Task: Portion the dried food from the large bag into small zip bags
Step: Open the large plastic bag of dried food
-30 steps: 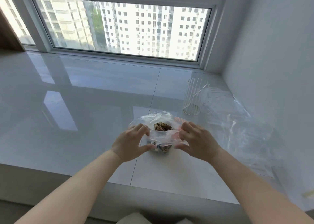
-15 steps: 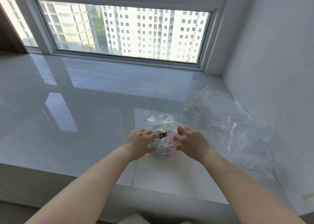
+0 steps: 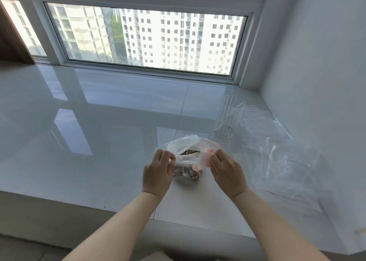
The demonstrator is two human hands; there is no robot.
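Centre frame: left hand [image 3: 158, 173] and right hand [image 3: 225, 171] each pinch mouth edge of small zip bag [image 3: 188, 153], dried food [image 3: 188, 174] inside, mouth open.

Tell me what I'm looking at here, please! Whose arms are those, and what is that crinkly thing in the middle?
Those are a person's own two arms. The picture comes from a camera worn on their head, looking forward and down, so you see what they see.

They stand at a glossy white tiled ledge under a big window. The crinkly thing is a small clear plastic zip bag with a pink strip at its mouth. Brown dried food pieces sit inside. The left hand pinches one side of the bag's mouth and the right hand pinches the other side, so the mouth is open.

Further right stands a clear ribbed glass cup, upright; I cannot tell if anything is in it. Beside it lies a crumpled pile of clear plastic bags.
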